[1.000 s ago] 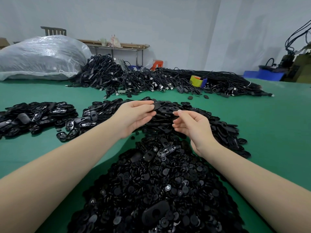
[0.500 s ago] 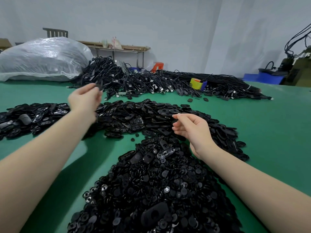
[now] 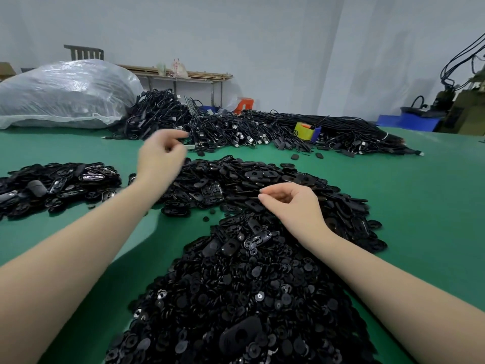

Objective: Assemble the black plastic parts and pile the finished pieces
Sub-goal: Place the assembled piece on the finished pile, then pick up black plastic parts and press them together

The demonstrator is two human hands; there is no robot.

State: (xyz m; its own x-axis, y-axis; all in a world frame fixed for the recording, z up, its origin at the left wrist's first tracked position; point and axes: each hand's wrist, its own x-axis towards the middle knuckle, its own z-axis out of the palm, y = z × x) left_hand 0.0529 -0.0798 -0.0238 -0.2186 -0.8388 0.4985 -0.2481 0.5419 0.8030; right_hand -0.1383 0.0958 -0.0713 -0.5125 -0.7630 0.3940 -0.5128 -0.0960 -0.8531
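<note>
A single head-worn wide-angle camera looks forward and down across a green table (image 3: 420, 206), from the seated person's own eye level. Both forearms reach in from the bottom corners, close to the lens; the far wall (image 3: 262, 35) bends slightly at the frame's edges

- Green table (image 3: 420, 206) fills the lower view.
- Clear plastic sack (image 3: 65, 95), bulging, lies at 10 o'clock on the far table edge.
- Heap of black cables (image 3: 236, 130) stretches from 12 to 2 o'clock.
- Yellow and blue box (image 3: 305, 130) sits among the cables.
- Wooden bench (image 3: 183, 74) stands at 12 o'clock by the wall.
- Orange stool (image 3: 244, 103) stands below it.
- Blue crate (image 3: 409, 122) at 2 o'clock.
</note>
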